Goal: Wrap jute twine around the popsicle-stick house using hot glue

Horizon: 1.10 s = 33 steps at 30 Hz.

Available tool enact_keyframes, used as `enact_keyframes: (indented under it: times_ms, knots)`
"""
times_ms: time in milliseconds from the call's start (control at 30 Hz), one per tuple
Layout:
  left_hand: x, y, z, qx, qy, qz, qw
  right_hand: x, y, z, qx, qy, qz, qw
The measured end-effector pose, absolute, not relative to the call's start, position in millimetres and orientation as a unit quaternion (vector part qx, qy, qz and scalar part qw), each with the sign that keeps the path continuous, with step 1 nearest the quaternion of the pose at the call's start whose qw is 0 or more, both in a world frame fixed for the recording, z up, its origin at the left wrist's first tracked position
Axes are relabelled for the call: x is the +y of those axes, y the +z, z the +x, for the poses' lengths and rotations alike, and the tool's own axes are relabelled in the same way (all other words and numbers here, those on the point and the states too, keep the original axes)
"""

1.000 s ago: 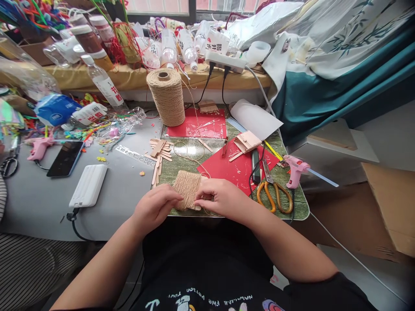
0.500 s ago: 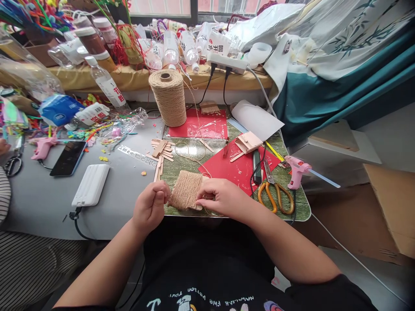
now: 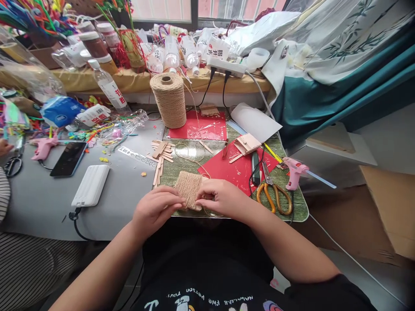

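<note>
A flat panel wrapped in jute twine (image 3: 188,186) lies at the table's front edge between my hands. My right hand (image 3: 218,195) pinches its right side, thumb at the lower right corner, where a bit of pale wooden stick shows. On the other side my left hand (image 3: 158,206) has its fingertips at the panel's lower left edge, fingers extended and close together. What lies under those fingertips is hidden. A loose strand of twine runs from the panel up to the large jute spool (image 3: 168,101) standing at the back.
Craft sticks (image 3: 161,152) lie left of the spool's strand. To the right are a small wooden box (image 3: 247,143), red sheets (image 3: 223,170), scissors (image 3: 274,196) and a pink glue gun (image 3: 295,173). A power bank (image 3: 91,185) and phone (image 3: 69,159) lie left. Another person's hand (image 3: 4,147) shows at far left.
My left hand has opened from a fist and moved right, onto the panel's left edge. My right hand keeps its hold on the other side.
</note>
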<state>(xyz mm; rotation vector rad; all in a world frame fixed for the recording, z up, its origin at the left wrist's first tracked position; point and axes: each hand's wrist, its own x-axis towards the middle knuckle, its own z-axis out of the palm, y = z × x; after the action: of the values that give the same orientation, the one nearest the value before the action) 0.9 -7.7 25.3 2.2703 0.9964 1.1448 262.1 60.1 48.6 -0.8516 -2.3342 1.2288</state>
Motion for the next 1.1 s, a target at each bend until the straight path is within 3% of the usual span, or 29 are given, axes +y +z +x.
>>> enact_keyframes:
  times_ms: [333, 567, 833, 1100]
  knots:
    - [-6.0, 25.0, 12.9, 0.288, 0.315, 0.903, 0.043, 62.6, 49.9, 263.5, -0.848, 0.41, -0.281, 0.183]
    - [-3.3, 27.1, 10.2, 0.279, 0.306, 0.909, 0.055, 68.2, 52.4, 266.8, -0.866, 0.38, -0.259, 0.195]
    - [-4.6, 22.5, 2.5, 0.323, 0.44, 0.817, 0.184, 67.8, 48.9, 265.7, -0.846, 0.407, -0.285, 0.192]
    - [-1.6, 21.4, 12.3, 0.302, 0.364, 0.874, 0.108, 68.7, 48.5, 265.7, -0.839, 0.41, -0.306, 0.186]
